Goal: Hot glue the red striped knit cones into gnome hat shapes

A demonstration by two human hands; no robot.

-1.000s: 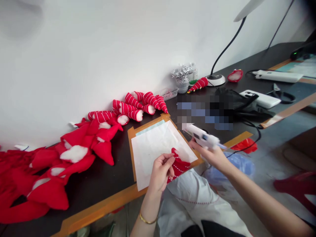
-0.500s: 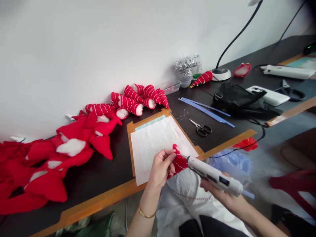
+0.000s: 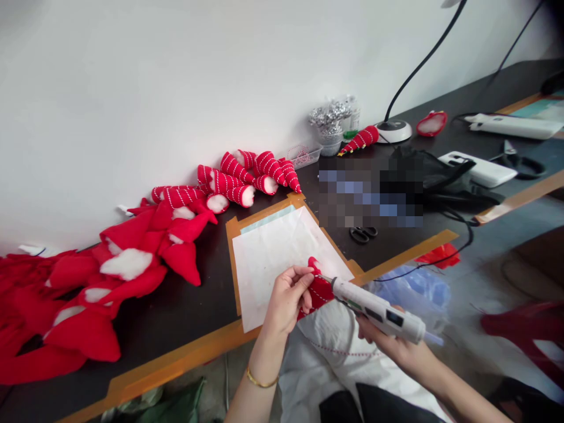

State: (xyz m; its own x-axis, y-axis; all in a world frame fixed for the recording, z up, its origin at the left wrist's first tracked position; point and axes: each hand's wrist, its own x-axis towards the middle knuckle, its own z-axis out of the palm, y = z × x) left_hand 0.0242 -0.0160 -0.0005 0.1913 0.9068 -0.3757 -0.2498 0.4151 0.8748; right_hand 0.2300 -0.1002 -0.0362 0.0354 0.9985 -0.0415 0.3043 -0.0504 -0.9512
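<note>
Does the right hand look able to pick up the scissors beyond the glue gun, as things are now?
Probably not at once: the right hand grips the glue gun. Otherwise, the way looks free, with the scissors' black handles uncovered.

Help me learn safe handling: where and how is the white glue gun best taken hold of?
The white glue gun is likely best gripped under its body, from the rear, where the right hand holds it: its slim tip points to the red striped cloth, away from that side.
</note>
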